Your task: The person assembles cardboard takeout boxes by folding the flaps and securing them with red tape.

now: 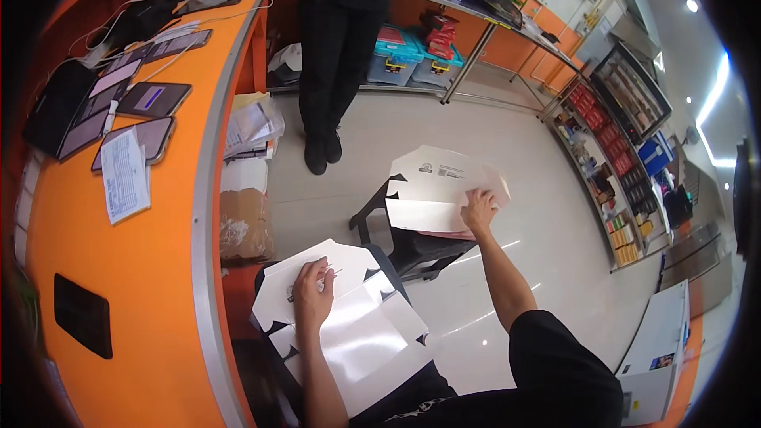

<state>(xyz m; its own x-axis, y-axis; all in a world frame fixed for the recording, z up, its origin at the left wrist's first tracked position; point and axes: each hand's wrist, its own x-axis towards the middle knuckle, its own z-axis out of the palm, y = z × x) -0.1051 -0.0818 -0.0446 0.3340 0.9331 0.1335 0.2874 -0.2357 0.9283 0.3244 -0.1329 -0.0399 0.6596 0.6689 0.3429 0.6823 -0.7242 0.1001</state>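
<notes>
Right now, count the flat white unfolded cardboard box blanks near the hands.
2: one flat white cardboard box blank on the lap under the left hand; another on the black stool under the right hand.

Place: a small shop, seen from behind its service side.
Table: a long curved orange table [119, 269] with a grey edge, carrying a row of phones [139, 99] on cables and a printed slip [124, 174].
Goods: glass-fronted display shelves [614, 150] on the right, packed with small boxed items in rows.
Stock: storage bins [412, 59] under a back shelf, red boxes [440, 32] stacked on them.
Floor: pale glossy tiles [515, 135] reflecting ceiling strip lights [713, 95].
Walls: orange panels [507, 47], matching the table.
</notes>
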